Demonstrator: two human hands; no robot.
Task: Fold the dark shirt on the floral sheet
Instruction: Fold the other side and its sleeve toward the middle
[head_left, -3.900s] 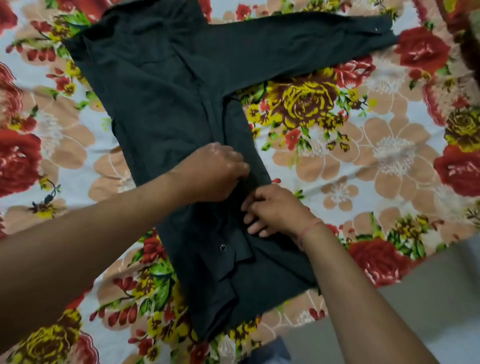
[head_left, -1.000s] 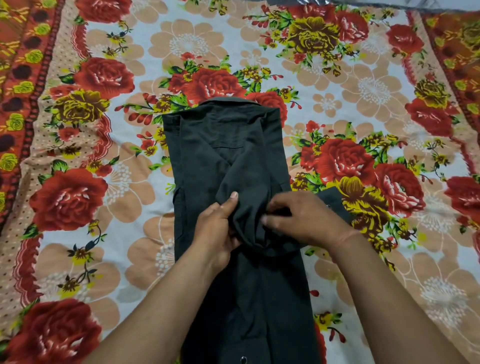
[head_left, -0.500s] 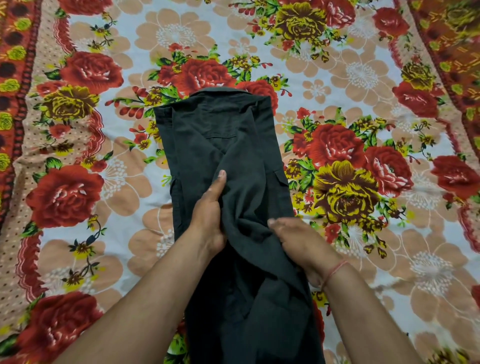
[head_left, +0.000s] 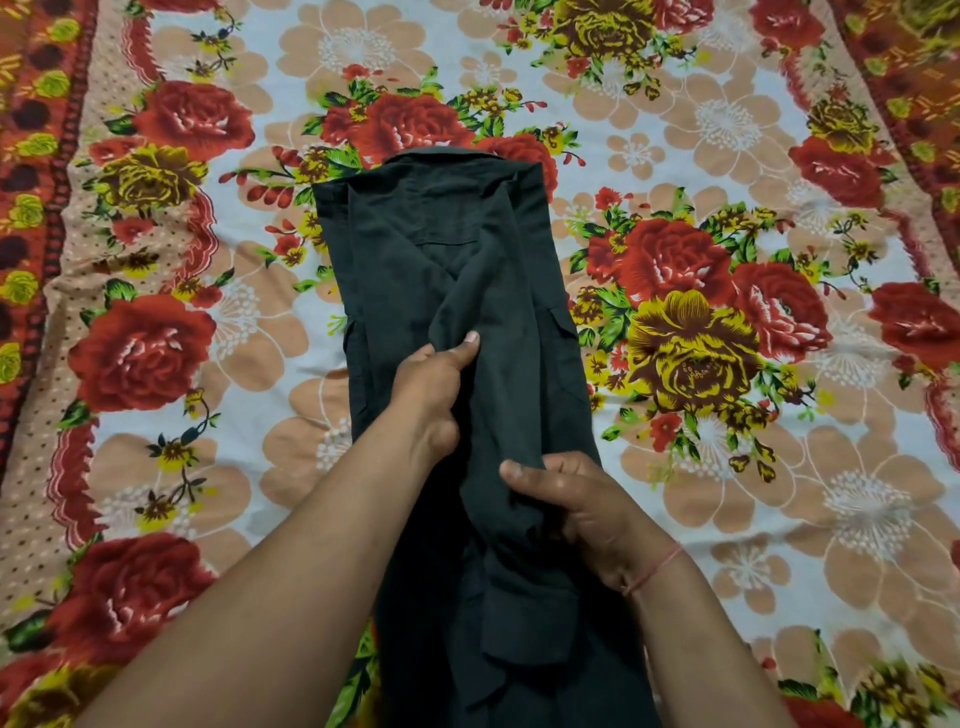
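The dark shirt (head_left: 431, 249) lies as a long narrow strip on the floral sheet (head_left: 727, 130), collar at the far end, both sides turned inward. A sleeve runs down its middle toward me. My left hand (head_left: 431, 384) pinches the sleeve's upper part, thumb on top. Closer to me, my right hand (head_left: 587, 504) grips the same sleeve, and the cuff hangs loose below it. The shirt's bottom hem is out of frame.
The sheet, printed with red and yellow roses, covers the whole surface. A darker red and orange border runs along the left edge (head_left: 31, 208) and the right edge (head_left: 924, 104). Nothing else lies on it.
My right hand has slid toward me along the sleeve and closed on it. The sleeve now lies straighter down the shirt's middle. My left hand stays pinching higher up.
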